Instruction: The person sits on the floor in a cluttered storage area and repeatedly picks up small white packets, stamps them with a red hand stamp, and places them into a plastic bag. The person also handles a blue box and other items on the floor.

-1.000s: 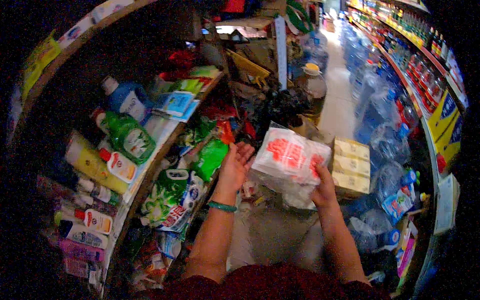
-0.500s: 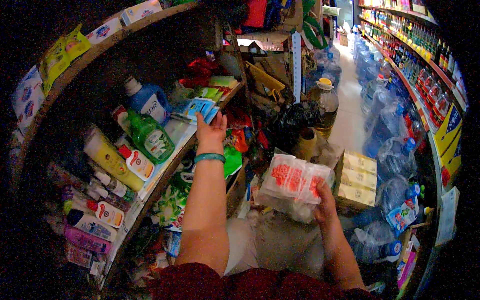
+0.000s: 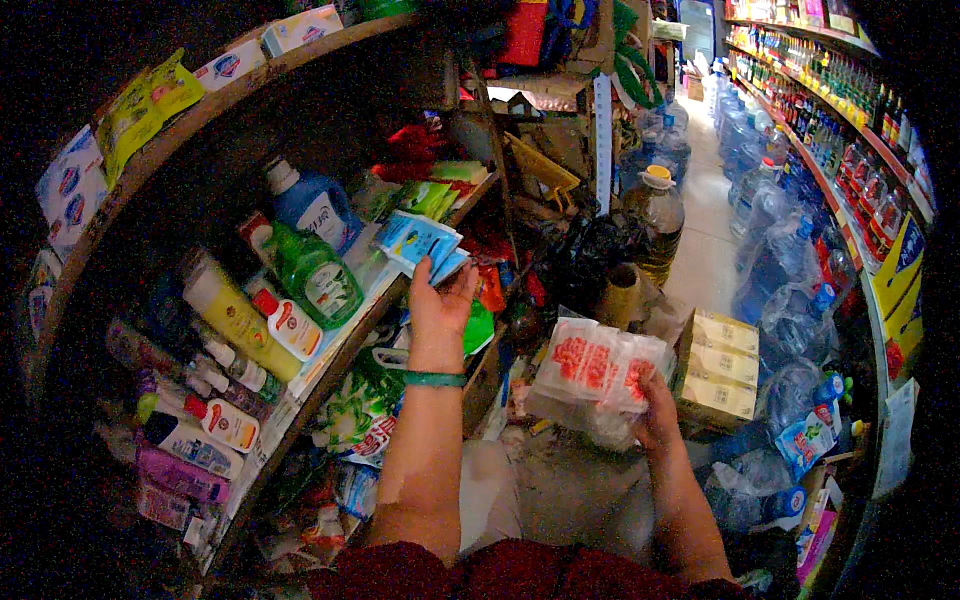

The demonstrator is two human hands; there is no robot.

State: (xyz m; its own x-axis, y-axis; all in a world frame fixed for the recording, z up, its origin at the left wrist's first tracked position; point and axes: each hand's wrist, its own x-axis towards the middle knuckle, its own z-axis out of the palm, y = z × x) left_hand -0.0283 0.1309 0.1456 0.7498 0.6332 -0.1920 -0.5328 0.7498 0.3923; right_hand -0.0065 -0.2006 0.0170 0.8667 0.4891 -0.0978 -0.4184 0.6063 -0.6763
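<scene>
My left hand [image 3: 441, 300], with a teal bangle on the wrist, grips the lower edge of blue packets [image 3: 418, 240] at the edge of the left shelf [image 3: 347, 320], its fingers curled beneath them. Green packets [image 3: 435, 200] lie just behind. In my right hand [image 3: 652, 410], at centre right, is a stack of white plastic bags [image 3: 585, 365] with red print, held by its right end.
Detergent and lotion bottles [image 3: 315, 285] line the left shelf. Yellow cartons [image 3: 718, 360], an oil jug [image 3: 655, 230] and a black bag [image 3: 585, 250] stand ahead. Large water bottles [image 3: 780, 260] line the aisle [image 3: 705, 240] beside stocked shelves [image 3: 815, 100].
My left hand has risen from beside the lower shelf to the blue packets, which are now tilted toward it. My right hand with the white bags is a little lower, and the view has shifted.
</scene>
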